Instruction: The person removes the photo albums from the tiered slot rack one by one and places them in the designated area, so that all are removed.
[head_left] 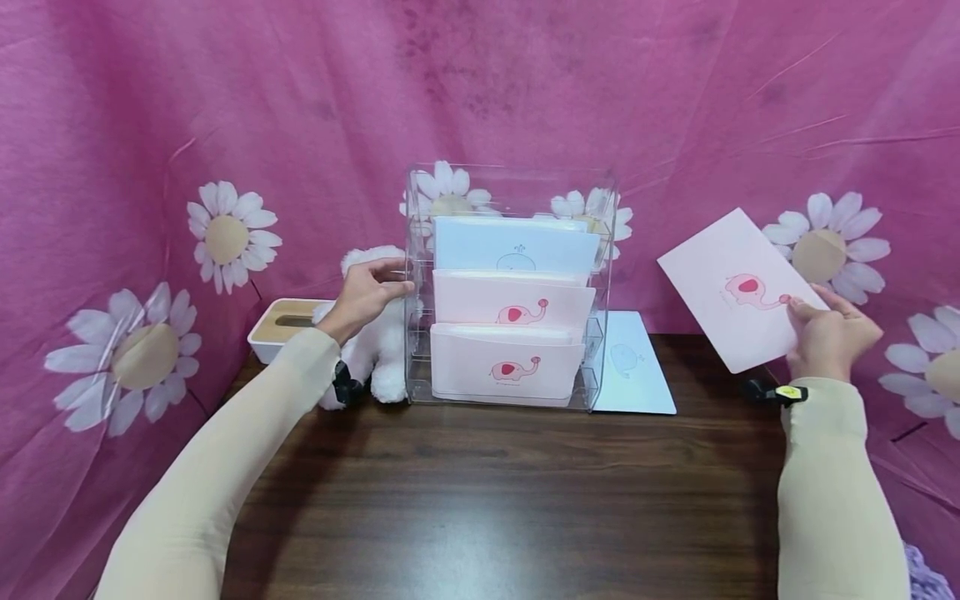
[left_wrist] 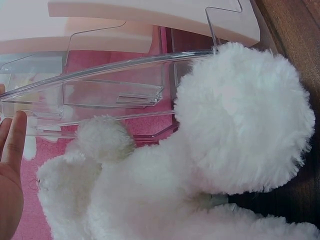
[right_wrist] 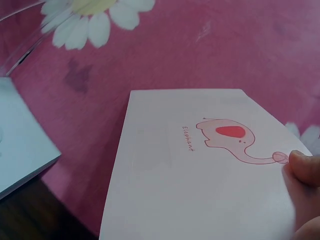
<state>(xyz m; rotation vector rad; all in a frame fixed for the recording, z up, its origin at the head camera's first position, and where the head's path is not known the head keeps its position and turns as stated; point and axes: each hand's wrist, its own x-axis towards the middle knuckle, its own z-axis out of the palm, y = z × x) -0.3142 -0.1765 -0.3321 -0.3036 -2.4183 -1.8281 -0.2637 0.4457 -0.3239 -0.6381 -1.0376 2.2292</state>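
At the middle of the table stands a clear tiered rack [head_left: 510, 179]. Its tiers hold a blue whale notebook [head_left: 465, 246] on top, a pink elephant notebook [head_left: 465, 300] below, and more pink notebooks [head_left: 457, 362] at the bottom. My left hand [head_left: 367, 292] grips the rack's left side edge, most of its fingers cut off in the left wrist view. Up at the right, clear of the table, my right hand [head_left: 832, 333] pinches a pink notebook [right_wrist: 165, 175] at one edge. Its front bears a red-eared elephant and the word "Elephant".
A blue whale notebook [head_left: 637, 375] lies against the rack's right side. On the left, a white plush toy [left_wrist: 245, 120] sits close by the rack, with a wood-topped tissue box [head_left: 277, 325] behind it. Pink flowered cloth [head_left: 315, 125] hangs around the brown table [head_left: 487, 500].
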